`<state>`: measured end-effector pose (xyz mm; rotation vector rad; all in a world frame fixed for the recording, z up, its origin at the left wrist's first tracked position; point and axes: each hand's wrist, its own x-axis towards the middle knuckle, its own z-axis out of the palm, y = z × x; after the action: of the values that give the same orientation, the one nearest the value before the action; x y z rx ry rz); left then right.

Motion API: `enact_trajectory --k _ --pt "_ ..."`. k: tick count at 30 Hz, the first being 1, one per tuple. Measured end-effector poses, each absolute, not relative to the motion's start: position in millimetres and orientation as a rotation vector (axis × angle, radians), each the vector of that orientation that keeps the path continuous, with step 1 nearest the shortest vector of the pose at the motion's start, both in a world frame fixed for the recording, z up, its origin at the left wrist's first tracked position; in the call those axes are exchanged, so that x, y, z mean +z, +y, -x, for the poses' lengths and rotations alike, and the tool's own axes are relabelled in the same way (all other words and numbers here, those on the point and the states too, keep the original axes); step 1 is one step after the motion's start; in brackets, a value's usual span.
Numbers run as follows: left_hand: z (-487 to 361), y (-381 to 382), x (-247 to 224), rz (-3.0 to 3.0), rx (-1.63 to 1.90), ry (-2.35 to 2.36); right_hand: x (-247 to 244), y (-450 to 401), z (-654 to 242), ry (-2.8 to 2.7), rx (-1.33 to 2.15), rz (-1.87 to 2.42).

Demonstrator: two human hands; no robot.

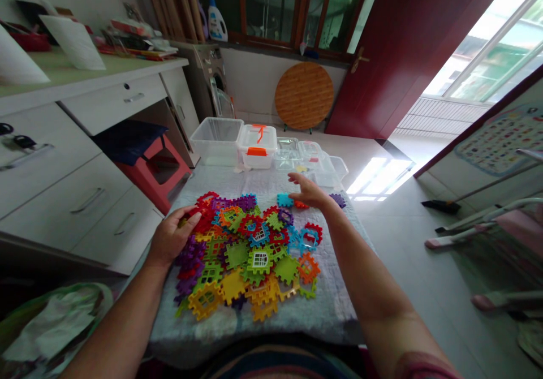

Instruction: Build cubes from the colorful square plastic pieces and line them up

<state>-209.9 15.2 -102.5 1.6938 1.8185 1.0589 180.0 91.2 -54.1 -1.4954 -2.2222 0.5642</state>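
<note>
My left hand (171,237) touched red pieces (206,218), its grip hard to tell; my right hand (313,193) hovered, fingers apart, near a blue piece (284,200).

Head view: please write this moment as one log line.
left hand: at red pieces; right hand: open, near light-blue piece; clear boxes: far end of table

Left: white drawer cabinet (42,192) with metal pulls; its top bears a white roll (76,42). Beside it, a red stool (144,172) wears a dark blue cover (129,140). Near left: basket (107,297) holding crumpled white material (53,322). Far left: brown curtain (176,5); white bottle (217,24), blue cap, stands on the sill. Far centre: round wooden tabletop (304,95), upright before the wall. Far right: dark red door (407,45), brass-coloured handle (360,60). Right: printed chart (504,141); dark broom head (441,206) on the floor.
</note>
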Motion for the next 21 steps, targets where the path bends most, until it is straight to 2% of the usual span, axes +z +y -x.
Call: enact_trajectory --k 5,14,21 --pt "209.1 15.2 -101.7 -1.698 1.059 1.838 -48.4 64.9 -205.9 -1.830 0.512 1.537" --pt "210.6 15.8 -104.0 -1.692 1.047 1.837 -62.7 63.5 -162.0 -2.412 0.315 1.753" --pt "210.4 15.6 -102.9 -1.712 1.061 1.838 -63.9 84.3 -152.9 -2.597 0.313 1.775"
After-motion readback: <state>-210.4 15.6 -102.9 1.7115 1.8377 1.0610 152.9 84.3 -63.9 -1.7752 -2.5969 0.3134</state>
